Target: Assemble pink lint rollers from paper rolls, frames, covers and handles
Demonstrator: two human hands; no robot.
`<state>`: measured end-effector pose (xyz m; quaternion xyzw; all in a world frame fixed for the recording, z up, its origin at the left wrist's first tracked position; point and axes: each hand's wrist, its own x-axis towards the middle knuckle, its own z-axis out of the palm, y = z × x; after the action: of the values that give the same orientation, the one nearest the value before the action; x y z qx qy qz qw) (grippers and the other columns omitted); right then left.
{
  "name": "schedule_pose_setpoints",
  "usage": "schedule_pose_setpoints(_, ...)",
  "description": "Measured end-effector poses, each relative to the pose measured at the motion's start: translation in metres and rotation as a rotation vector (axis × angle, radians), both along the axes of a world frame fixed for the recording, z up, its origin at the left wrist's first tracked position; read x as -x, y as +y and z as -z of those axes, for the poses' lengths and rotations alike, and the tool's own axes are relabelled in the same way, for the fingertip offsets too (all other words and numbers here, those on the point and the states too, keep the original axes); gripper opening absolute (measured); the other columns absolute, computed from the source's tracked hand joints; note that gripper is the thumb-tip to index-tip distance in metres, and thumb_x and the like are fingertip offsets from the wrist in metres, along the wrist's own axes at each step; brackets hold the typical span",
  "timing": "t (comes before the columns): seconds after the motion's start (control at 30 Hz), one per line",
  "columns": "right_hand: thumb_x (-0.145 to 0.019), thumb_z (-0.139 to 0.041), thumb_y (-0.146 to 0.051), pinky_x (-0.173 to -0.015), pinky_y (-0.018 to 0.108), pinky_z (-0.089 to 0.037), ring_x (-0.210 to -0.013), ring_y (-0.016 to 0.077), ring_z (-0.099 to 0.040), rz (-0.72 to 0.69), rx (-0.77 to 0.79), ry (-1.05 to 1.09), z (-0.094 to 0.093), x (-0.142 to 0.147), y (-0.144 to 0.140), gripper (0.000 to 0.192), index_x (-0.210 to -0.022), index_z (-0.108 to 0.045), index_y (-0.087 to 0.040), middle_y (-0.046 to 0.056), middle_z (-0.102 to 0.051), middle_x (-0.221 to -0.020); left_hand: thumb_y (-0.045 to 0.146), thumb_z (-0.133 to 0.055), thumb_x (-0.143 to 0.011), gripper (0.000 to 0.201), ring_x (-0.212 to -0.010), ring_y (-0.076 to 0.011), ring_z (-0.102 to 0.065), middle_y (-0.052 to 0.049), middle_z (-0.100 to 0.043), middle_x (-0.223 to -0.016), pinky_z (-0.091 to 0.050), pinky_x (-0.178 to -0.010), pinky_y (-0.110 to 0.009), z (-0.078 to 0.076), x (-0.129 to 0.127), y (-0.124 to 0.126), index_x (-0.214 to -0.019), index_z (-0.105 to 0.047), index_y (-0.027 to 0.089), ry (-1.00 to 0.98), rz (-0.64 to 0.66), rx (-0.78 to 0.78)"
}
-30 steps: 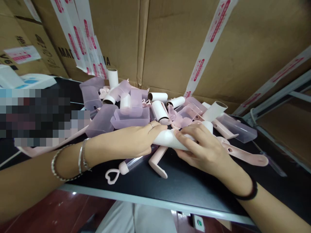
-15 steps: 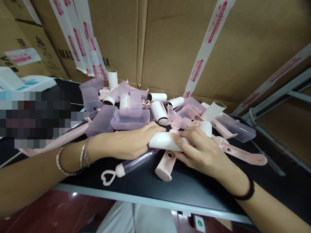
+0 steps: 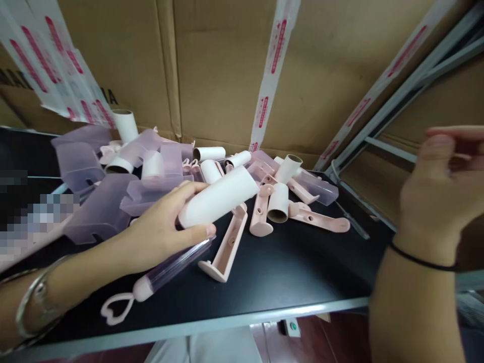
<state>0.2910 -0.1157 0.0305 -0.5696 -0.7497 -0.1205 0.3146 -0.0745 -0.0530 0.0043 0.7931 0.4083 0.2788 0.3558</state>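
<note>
My left hand [image 3: 159, 234] grips the white roller [image 3: 219, 196] near its end — best kept level above the desk [image 3: 295, 272] — while my right hand [image 3: 440, 194] hangs half-curled, holding nothing.

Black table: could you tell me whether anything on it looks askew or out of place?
Parts lie in a jumbled heap on the black table. A clear tube with heart cap points its heart end over the front edge. The left hand holds a white roll.

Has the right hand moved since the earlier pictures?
Yes. The right hand has left the white paper roll and swung right, off the black table, towards the metal rack.
</note>
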Motion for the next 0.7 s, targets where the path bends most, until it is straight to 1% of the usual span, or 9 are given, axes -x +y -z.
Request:
schedule_pose_setpoints(0.1, -0.088, -0.055, -0.044, -0.075, 0.045, -0.053, -0.091, 0.0289, -0.066, 0.181, 0.142, 0.106, 0.013, -0.033, 0.003, 0.026, -0.105, -0.064, -0.026, 0.007, -0.068, -0.092, 0.050, -0.068, -0.073, 0.049, -0.094, -0.0255, -0.065, -0.001, -0.066, -0.106, -0.052, -0.081, -0.036, 0.000, -0.003, -0.001, -0.115, -0.054, 0.028, -0.126, -0.054, 0.038)
schedule_pose_setpoints(0.2, -0.088, -0.051, -0.046, -0.069, 0.043, -0.050, -0.079, 0.0277, -0.066, 0.266, 0.186, 0.115, 0.034, -0.054, 0.021, 0.024, -0.092, -0.063, -0.025, 0.006, -0.066, -0.080, 0.045, -0.069, -0.073, 0.046, -0.097, -0.0252, -0.064, -0.002, -0.065, -0.109, -0.051, -0.084, -0.036, 0.002, -0.005, 0.001, -0.112, -0.053, 0.025, -0.061, -0.090, -0.043)
schedule_pose_setpoints(0.33, -0.087, -0.049, -0.047, -0.057, 0.038, -0.041, -0.053, 0.0249, -0.058, 0.387, 0.137, 0.087, 0.048, -0.076, 0.034, 0.032, -0.067, -0.052, -0.022, 0.002, -0.046, -0.046, 0.049, -0.070, -0.071, 0.050, -0.092, -0.0250, -0.065, -0.003, -0.066, -0.106, -0.051, -0.079, -0.035, 0.004, -0.006, 0.002, -0.109, -0.051, 0.023, 0.123, -0.095, -0.158)
schedule_pose_setpoints(0.4, -0.086, -0.050, -0.044, -0.055, 0.037, -0.036, -0.047, 0.0247, -0.054, 0.458, 0.061, 0.070, 0.043, -0.079, 0.032, 0.029, -0.066, -0.049, -0.023, 0.000, -0.036, -0.041, 0.052, -0.068, -0.072, 0.050, -0.084, -0.0240, -0.065, -0.002, -0.066, -0.100, -0.051, -0.073, -0.034, 0.004, -0.006, 0.001, -0.108, -0.050, 0.023, 0.193, -0.102, -0.178)
schedule_pose_setpoints(0.43, -0.086, -0.049, -0.042, -0.056, 0.038, -0.035, -0.049, 0.0256, -0.055, 0.486, 0.007, 0.062, 0.037, -0.076, 0.030, 0.025, -0.070, -0.050, -0.024, 0.001, -0.038, -0.042, 0.052, -0.068, -0.072, 0.049, -0.081, -0.0237, -0.065, -0.002, -0.066, -0.098, -0.050, -0.070, -0.033, 0.004, -0.005, 0.001, -0.107, -0.050, 0.023, 0.225, -0.100, -0.185)
schedule_pose_setpoints(0.53, -0.091, -0.042, -0.039, -0.063, 0.040, -0.038, -0.068, 0.0289, -0.062, 0.488, -0.163, 0.031, 0.008, -0.039, 0.024, 0.020, -0.092, -0.057, -0.026, 0.008, -0.060, -0.068, 0.049, -0.067, -0.075, 0.046, -0.082, -0.0240, -0.067, -0.003, -0.067, -0.100, -0.050, -0.068, -0.032, 0.004, -0.005, 0.001, -0.107, -0.048, 0.023, 0.275, -0.077, -0.213)
schedule_pose_setpoints(0.6, -0.094, -0.044, -0.039, -0.069, 0.039, -0.042, -0.081, 0.0273, -0.065, 0.367, -0.186, -0.031, -0.014, 0.005, 0.024, 0.021, -0.099, -0.060, -0.028, 0.009, -0.069, -0.089, 0.048, -0.067, -0.076, 0.046, -0.086, -0.0244, -0.067, -0.003, -0.067, -0.104, -0.051, -0.069, -0.032, 0.005, -0.005, 0.002, -0.109, -0.047, 0.023, 0.266, -0.068, -0.234)
schedule_pose_setpoints(0.67, -0.097, -0.044, -0.036, -0.065, 0.035, -0.043, -0.076, 0.0230, -0.065, 0.152, -0.226, -0.151, -0.030, 0.053, 0.027, 0.021, -0.090, -0.061, -0.025, 0.008, -0.069, -0.085, 0.050, -0.067, -0.077, 0.047, -0.088, -0.0249, -0.068, -0.004, -0.067, -0.106, -0.051, -0.070, -0.032, 0.005, -0.004, 0.003, -0.111, -0.047, 0.023, 0.254, -0.070, -0.243)
schedule_pose_setpoints(0.7, -0.096, -0.047, -0.035, -0.057, 0.031, -0.040, -0.063, 0.0188, -0.061, 0.040, -0.262, -0.178, -0.034, 0.075, 0.029, 0.020, -0.084, -0.059, -0.024, 0.004, -0.066, -0.072, 0.051, -0.067, -0.078, 0.049, -0.089, -0.0250, -0.068, -0.004, -0.067, -0.106, -0.052, -0.071, -0.033, 0.006, -0.004, 0.003, -0.112, -0.047, 0.023, 0.250, -0.068, -0.242)
